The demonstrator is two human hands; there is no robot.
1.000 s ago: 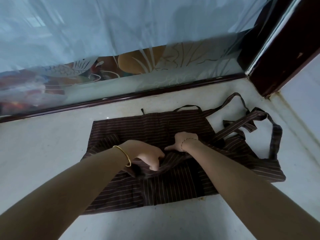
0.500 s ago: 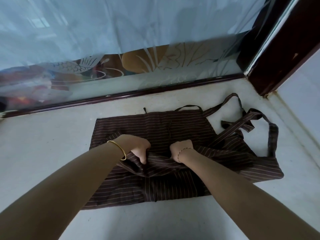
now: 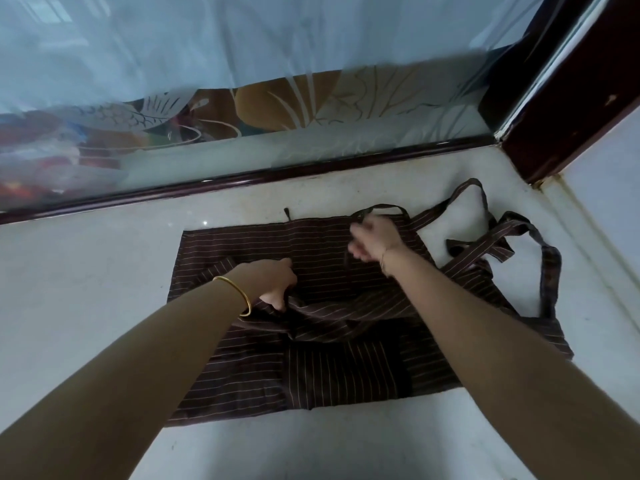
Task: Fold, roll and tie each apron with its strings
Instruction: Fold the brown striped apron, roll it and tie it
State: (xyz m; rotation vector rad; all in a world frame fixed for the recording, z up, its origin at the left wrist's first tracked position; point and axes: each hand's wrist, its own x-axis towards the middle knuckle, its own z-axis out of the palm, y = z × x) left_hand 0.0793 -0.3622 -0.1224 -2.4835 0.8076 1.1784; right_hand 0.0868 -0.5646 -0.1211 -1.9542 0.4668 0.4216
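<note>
Right hand [image 3: 375,242] moved farther (blurred, grip unclear) | left hand [image 3: 274,283] pinches apron [image 3: 242,375] fold

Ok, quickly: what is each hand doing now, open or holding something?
Left hand: grips a fold of the apron.
Right hand: blurred, near the strap; cannot tell.

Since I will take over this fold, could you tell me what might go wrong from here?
The left hand grips a bunched ridge of the apron, so a pull may drag the flat layers askew. The strings lie crossed at the right, beyond the right hand, and could tangle or get rolled inside.
</note>
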